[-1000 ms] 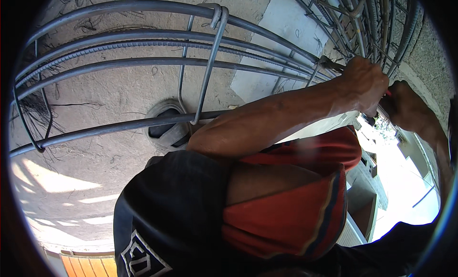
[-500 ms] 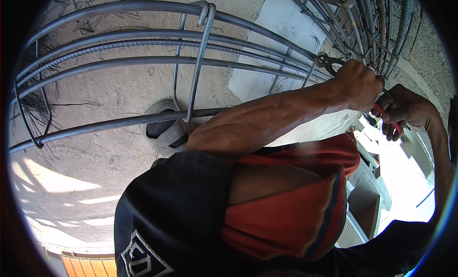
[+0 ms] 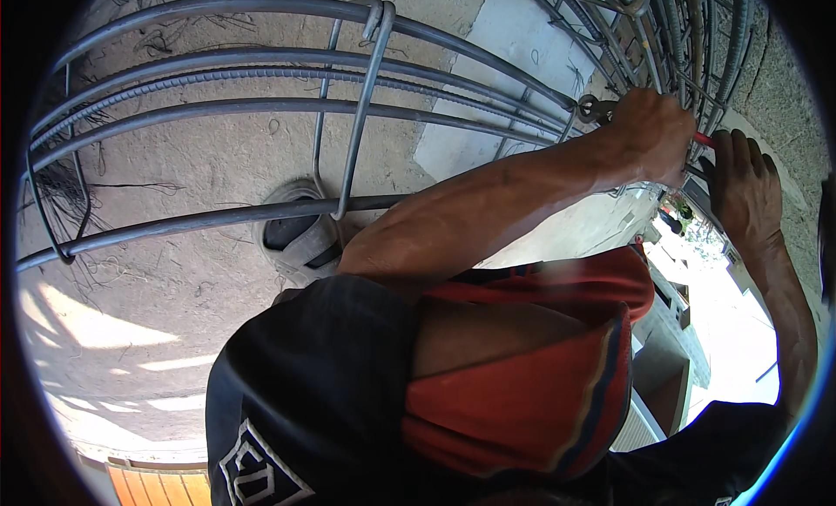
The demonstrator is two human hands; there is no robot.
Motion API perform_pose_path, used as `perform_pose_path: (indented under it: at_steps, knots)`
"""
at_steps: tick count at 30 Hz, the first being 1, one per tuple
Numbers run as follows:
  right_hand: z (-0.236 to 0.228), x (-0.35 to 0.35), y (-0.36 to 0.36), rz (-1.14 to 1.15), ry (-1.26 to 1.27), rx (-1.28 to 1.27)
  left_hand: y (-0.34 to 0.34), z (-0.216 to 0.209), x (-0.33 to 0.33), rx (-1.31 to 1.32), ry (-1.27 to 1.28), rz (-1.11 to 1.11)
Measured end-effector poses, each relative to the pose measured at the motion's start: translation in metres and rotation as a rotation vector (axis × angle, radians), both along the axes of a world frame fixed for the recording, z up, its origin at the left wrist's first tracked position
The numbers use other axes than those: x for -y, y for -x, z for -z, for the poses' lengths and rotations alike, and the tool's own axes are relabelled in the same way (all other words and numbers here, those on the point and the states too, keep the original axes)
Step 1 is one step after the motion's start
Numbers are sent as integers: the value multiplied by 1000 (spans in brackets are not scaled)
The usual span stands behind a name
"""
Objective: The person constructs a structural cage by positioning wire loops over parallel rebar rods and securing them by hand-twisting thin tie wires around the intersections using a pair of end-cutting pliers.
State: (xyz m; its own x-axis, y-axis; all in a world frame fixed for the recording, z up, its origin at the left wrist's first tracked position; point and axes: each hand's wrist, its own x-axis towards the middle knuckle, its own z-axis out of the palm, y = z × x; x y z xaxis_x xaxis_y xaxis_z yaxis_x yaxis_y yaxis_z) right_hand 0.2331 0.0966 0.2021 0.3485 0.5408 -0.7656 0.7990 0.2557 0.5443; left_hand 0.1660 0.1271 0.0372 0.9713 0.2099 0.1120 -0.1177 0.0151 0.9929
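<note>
My left hand [image 3: 651,136] is closed in a fist around a pair of pincers. Their dark metal head [image 3: 596,111] sticks out on the left, close against a stirrup and the long steel bars. On the other side a red handle [image 3: 704,139] juts out from the fist. My right hand [image 3: 745,188] lies beside that handle's end, fingers stretched out and touching or nearly touching it; its palm side is hidden. Under my left forearm run the rebars [image 3: 235,110] of a cage, crossed by a bent stirrup [image 3: 360,118].
More bundled rebars [image 3: 675,40] stand at the upper right, by a rough concrete edge [image 3: 788,97]. A pale board [image 3: 514,40] lies under the bars. My shoe [image 3: 296,223] is beside the lowest bar. Loose tie wire [image 3: 65,188] lies at the left.
My right hand has moved up and its fingers have straightened from their curl round the red handle. The handle has swung upward. My left fist has turned slightly and stays by the bars.
</note>
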Motion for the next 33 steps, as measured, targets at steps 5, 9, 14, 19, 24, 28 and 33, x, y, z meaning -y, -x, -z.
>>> perform_pose_path:
  at_steps: [5, 9, 14, 19, 24, 28, 33]
  knots:
    - [0, -40, -14, 859, 453, -107, 3, 1, 10, 134, -133, 42]
    - [5, -31, -17, 2021, 310, -337, 2, -2, 19, 173, -143, 24]
    - [5, 17, -18, 243, 37, -115, -4, -1, 13, 110, -109, -28]
    - [9, -14, -6, -76, -175, -228, -4, 4, 13, 67, -147, -63]
    - [0, -40, -16, 1495, 288, -127, 1, 4, 27, 143, -209, -115]
    - [-8, -1, -17, 835, 86, -163, -2, -6, 17, 156, -147, -69]
    - [3, 6, -10, -134, -147, -211, -1, 5, 8, 98, -106, -70]
